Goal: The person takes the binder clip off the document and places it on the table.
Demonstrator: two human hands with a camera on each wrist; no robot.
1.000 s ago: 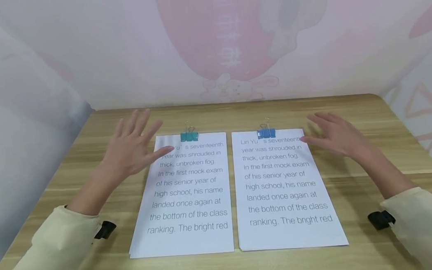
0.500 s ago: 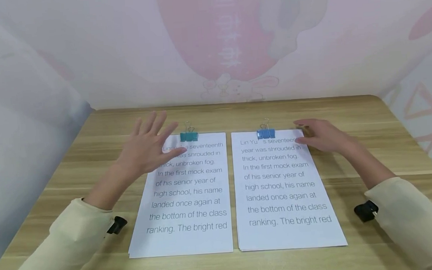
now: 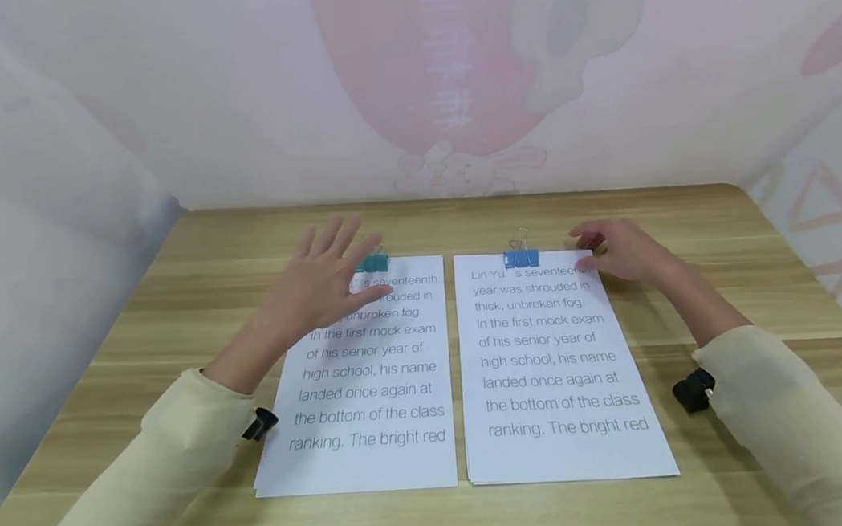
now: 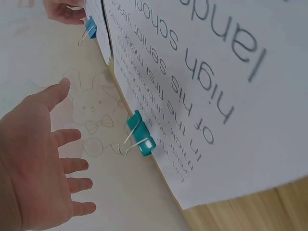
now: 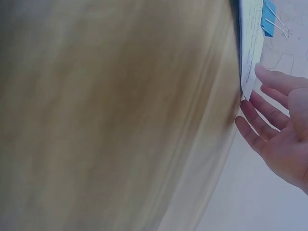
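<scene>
Two printed paper stacks lie side by side on the wooden table (image 3: 715, 221). The left stack (image 3: 371, 395) carries a teal binder clip (image 3: 375, 262) (image 4: 139, 134) at its top edge; the right stack (image 3: 554, 375) carries a blue binder clip (image 3: 520, 257) (image 5: 268, 21). My left hand (image 3: 328, 281) (image 4: 33, 159) hovers with fingers spread over the left stack's top left corner, close to the teal clip. My right hand (image 3: 619, 251) (image 5: 279, 139) reaches the right stack's top right corner, fingers loosely extended and touching the paper edge.
A pale wall with a pink balloon and rabbit drawing (image 3: 459, 168) rises right behind the table's far edge. Light side panels stand at left and right. Bare wood shows around both stacks.
Both hands have moved inward and forward: the left toward the teal clip over the left stack, the right in to the top right corner of the right stack.
</scene>
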